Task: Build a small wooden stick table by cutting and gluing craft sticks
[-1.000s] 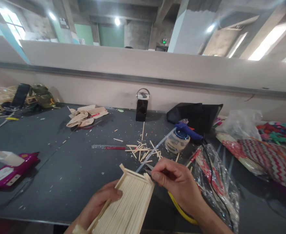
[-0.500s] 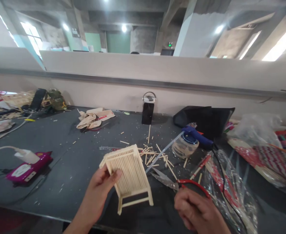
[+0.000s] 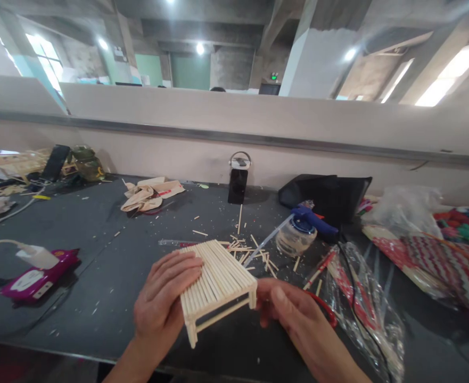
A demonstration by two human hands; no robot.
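A miniature table made of thin pale wooden sticks (image 3: 218, 279) is tilted above the dark worktop, slatted top facing up and short legs downward. My left hand (image 3: 168, 292) grips its left side, with the fingers lying across the slats and the thumb hidden. At the right front corner, my right hand (image 3: 292, 314) has its fingertips against the leg, partly out of sight behind it. Behind that hand shows the red handle of the scissors (image 3: 325, 307); the blades are hidden.
Loose cut sticks (image 3: 240, 252) are scattered beyond the miniature table. A blue glue gun (image 3: 316, 221) rests on a clear jar (image 3: 292, 242). Plastic packaging (image 3: 365, 303) and a cable lie at right. A purple power strip (image 3: 44, 276) sits at left; a phone (image 3: 237, 186) stands at the back.
The miniature table has turned so its slatted top faces up. My left hand has shifted onto the top. My right hand has moved left from beside the scissors to the corner leg.
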